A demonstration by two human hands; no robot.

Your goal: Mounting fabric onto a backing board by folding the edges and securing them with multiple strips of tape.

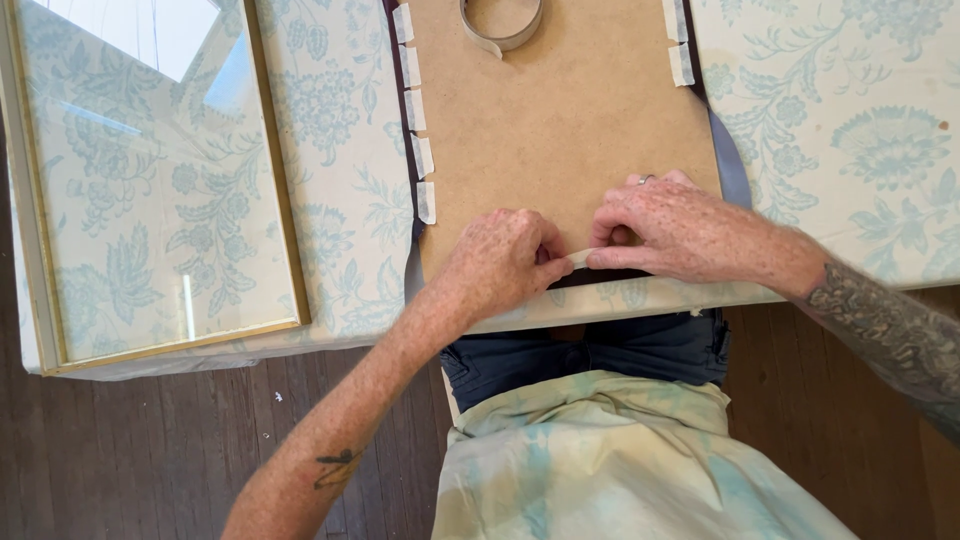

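Backing board (560, 130): brown fibreboard panel, lying flat on the worktop, long side running away from the person, near edge right at the worktop's front.
Tape strip (580, 257): short pale piece of masking tape, laid along the board's near edge, pinched between the fingertips of both hands.
Dark fabric (732, 165): grey-blue cloth under the board, showing at its left, right and near edges.
Edge tapes (424, 155): pale tabs in a row down the left edge, two more on the right edge.

Home craft/framing setup: worktop (850, 120) under floral cloth, gilt glazed picture frame (150, 180), brown backing board (560, 120), tape roll (502, 25), dark wood plank floor (130, 450).
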